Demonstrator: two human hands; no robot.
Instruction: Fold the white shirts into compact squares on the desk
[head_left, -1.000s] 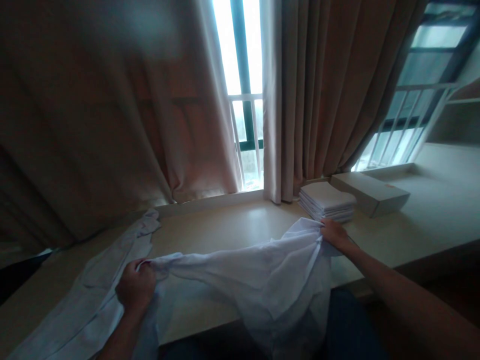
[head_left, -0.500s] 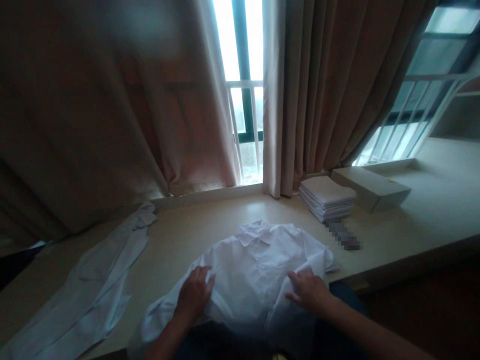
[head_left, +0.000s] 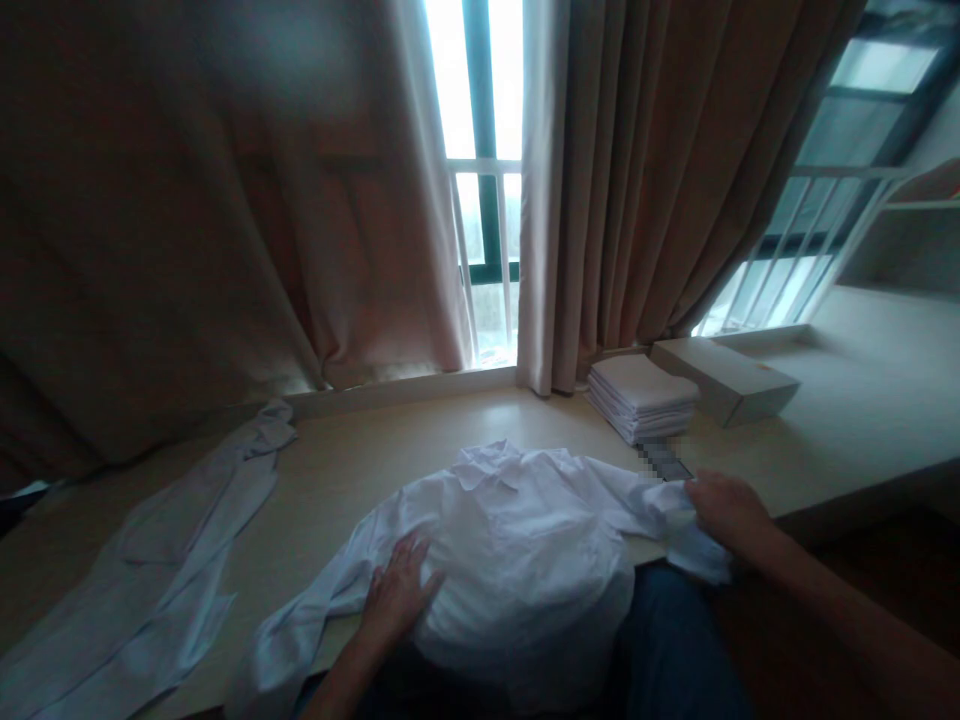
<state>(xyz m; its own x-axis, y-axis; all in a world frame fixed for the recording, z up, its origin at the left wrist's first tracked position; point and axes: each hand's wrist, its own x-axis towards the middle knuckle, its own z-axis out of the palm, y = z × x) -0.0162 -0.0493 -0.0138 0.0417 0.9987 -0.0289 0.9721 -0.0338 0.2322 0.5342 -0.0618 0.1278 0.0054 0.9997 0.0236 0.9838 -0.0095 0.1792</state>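
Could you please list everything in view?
ledge: one, pale, across the view
shirt: one, white, over ledge's near edge
loose garment: one, white, ledge's left side
folded stack: one, white, ledge's right side
box: one, pale, beside the stack
pixelated item: one, dark, before the stack
curtains: at least two, brownish, behind
window openings: two, bright, centre and right
railings: two, white, across the openings
shelf: one, pale, far right
trousers: one pair, blue, below the shirt
left hand: one, bare, on the shirt
right hand: one, bare, gripping a sleeve
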